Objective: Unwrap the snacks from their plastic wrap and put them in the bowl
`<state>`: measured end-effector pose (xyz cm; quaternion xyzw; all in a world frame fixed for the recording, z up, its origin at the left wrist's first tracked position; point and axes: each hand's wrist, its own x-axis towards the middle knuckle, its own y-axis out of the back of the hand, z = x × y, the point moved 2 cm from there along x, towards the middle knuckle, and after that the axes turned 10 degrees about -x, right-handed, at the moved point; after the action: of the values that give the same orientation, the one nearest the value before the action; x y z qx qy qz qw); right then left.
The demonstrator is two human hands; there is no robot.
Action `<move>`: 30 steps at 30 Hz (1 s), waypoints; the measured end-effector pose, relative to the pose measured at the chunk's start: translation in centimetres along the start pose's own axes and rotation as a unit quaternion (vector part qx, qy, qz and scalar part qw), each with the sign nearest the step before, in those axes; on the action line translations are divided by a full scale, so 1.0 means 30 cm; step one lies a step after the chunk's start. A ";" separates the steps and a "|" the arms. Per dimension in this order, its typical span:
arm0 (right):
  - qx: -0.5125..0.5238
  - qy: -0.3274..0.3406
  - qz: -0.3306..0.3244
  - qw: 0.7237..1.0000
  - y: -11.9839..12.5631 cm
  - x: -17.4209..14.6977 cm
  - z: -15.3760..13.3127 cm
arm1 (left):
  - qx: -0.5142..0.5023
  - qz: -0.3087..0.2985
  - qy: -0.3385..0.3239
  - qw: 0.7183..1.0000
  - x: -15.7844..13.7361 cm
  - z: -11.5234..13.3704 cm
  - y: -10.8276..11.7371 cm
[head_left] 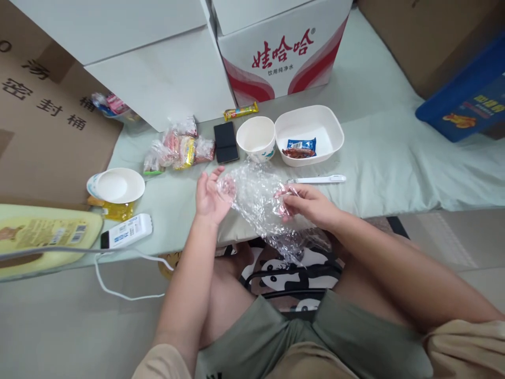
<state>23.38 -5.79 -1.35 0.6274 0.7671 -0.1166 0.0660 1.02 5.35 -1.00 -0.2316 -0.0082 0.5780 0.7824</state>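
Note:
A crumpled, clear plastic bag (pixel 256 197) stretches between my two hands above the table's front edge, its loose end hanging over my lap. My left hand (pixel 215 199) holds its left side, thumb and forefinger raised and the other fingers curled into the film. On the right side, my right hand (pixel 310 202) pinches the film between thumb and fingers. Just behind the bag stand a round white paper bowl (pixel 256 134) and a rectangular white tub (pixel 333 138) with a blue snack packet (pixel 303 145) inside. A white pen-like utility knife (pixel 321 179) lies near my right hand.
Several wrapped snacks (pixel 185 150), a dark phone (pixel 226 142) and a yellow snack stick (pixel 240 111) lie toward the back. At left are another paper bowl (pixel 116 185), a white device (pixel 128 231) with a cable, and a yellow bottle (pixel 51 234). White cartons (pixel 284 63) stand behind.

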 end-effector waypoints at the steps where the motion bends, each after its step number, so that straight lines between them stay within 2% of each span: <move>1: 0.006 0.001 0.023 1.000 0.000 0.008 0.006 | -0.010 -0.022 0.013 1.000 -0.009 -0.012 -0.021; 5: 0.014 -0.008 0.089 0.996 -0.010 0.040 0.028 | -0.032 -0.167 0.156 0.973 -0.053 -0.085 -0.114; 7: 0.015 -0.023 0.104 0.994 -0.012 0.046 0.034 | 0.009 -0.161 0.182 0.970 -0.060 -0.108 -0.131; 10: -0.016 -0.042 0.095 0.994 -0.004 0.045 0.041 | 0.098 -0.092 0.177 0.975 -0.046 -0.109 -0.115; 13: -0.090 -0.038 0.074 0.992 0.010 0.041 0.047 | 0.145 -0.065 0.164 0.974 -0.033 -0.087 -0.086; 17: -0.122 -0.029 0.030 0.992 0.013 0.040 0.053 | 0.148 -0.087 0.163 0.972 -0.042 -0.067 -0.059; 21: -0.091 -0.005 0.038 0.995 0.009 0.034 0.044 | 0.137 -0.131 0.151 0.970 -0.058 -0.061 -0.054; 23: -0.078 0.014 0.028 0.996 0.007 0.026 0.037 | 0.150 -0.125 0.120 0.973 -0.063 -0.054 -0.053; 26: -0.048 0.051 -0.014 0.997 0.005 0.010 0.023 | 0.097 -0.103 0.073 0.987 -0.069 -0.035 -0.053; 30: -0.030 0.084 -0.025 0.996 0.013 -0.008 -0.009 | 0.053 -0.109 0.083 0.989 -0.063 -0.019 -0.058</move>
<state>23.82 -5.86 -1.06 0.6130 0.7887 -0.0424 0.0174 2.12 3.03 -0.39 -0.2350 0.0623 0.4675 0.8499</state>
